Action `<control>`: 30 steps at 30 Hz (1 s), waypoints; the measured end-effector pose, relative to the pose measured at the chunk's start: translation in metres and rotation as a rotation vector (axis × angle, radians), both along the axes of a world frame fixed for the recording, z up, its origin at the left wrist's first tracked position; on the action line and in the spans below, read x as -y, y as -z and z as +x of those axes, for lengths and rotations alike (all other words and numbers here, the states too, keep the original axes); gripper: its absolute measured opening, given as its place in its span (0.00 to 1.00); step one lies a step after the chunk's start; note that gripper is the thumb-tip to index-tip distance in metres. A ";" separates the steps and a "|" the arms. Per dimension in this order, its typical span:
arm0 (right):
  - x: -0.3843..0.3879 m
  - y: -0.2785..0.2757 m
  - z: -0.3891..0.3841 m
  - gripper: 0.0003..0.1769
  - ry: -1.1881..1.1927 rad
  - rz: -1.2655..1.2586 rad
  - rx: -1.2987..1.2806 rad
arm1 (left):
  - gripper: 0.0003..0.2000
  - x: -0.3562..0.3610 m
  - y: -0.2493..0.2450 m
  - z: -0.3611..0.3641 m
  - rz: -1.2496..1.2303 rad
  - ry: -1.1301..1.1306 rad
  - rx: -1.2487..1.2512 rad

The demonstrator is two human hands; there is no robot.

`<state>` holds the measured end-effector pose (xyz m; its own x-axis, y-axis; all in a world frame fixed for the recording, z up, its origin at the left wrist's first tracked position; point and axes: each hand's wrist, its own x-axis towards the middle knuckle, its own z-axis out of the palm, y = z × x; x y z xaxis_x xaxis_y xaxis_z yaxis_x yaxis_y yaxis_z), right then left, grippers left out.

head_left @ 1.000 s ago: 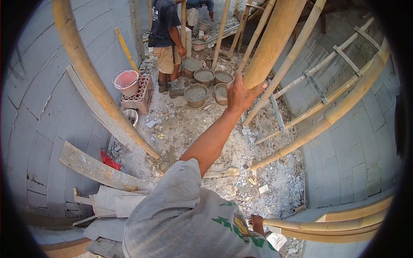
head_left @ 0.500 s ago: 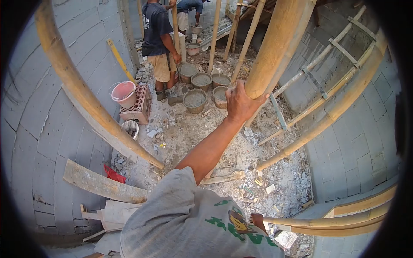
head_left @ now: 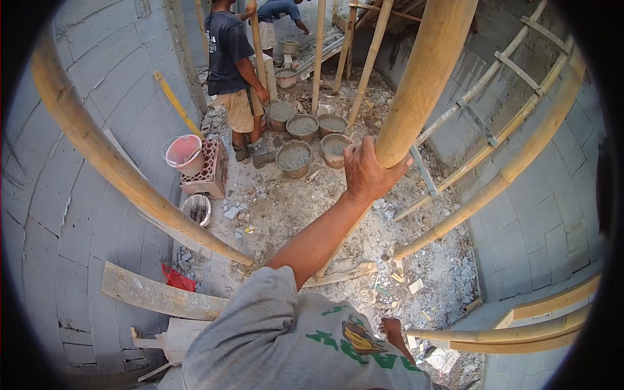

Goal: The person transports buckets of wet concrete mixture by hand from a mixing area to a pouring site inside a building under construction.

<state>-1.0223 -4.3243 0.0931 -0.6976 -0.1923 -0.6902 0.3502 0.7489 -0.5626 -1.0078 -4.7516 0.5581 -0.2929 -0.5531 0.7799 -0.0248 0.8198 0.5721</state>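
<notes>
My left hand [head_left: 372,170] is stretched forward, closed around a thick bamboo pole [head_left: 426,81]. Its thumb lies on the pole's right side, and the pole rises from the grip past the top edge of the view. My hand and forearm cover much of what lies below the grip. My right hand is out of sight. A bare foot [head_left: 391,328] shows beside my shirt, next to the end of a horizontal bamboo pole [head_left: 500,333]. Beyond my left hand, several buckets of wet grey mortar [head_left: 294,158] stand on the ground.
Bamboo poles slant at left [head_left: 123,172] and right [head_left: 494,188]. A ladder [head_left: 497,97] leans at the right wall. A pink bucket [head_left: 184,156] rests on a crate [head_left: 211,170]. Two people work at the back, one in a dark shirt [head_left: 227,49]. Rubble covers the ground.
The view has shifted slightly. My left hand keeps its hold on the bamboo pole. At the back, the bending person's hand has moved away from a bucket.
</notes>
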 end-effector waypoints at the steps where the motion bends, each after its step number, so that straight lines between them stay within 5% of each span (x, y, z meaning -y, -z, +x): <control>1: 0.002 -0.009 0.004 0.09 0.000 0.000 0.004 | 0.26 0.000 -0.001 0.001 0.000 0.000 0.004; 3: 0.003 -0.034 0.014 0.09 0.163 -0.016 0.136 | 0.27 0.000 -0.001 0.002 0.078 0.069 0.039; 7: 0.017 -0.066 0.018 0.09 0.082 0.012 0.137 | 0.27 0.002 0.002 0.000 0.065 0.060 0.015; 12: 0.023 -0.034 -0.003 0.11 0.162 -0.033 0.122 | 0.27 0.002 0.004 -0.001 0.067 0.064 0.043; 30: 0.046 -0.048 -0.004 0.09 0.166 -0.045 0.156 | 0.28 0.005 0.006 -0.003 0.061 0.093 0.008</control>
<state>-1.0258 -4.3704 0.1406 -0.6081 -0.1170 -0.7852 0.5518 0.6488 -0.5240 -1.0108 -4.7561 0.5520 -0.3514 -0.5700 0.7427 0.0446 0.7822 0.6214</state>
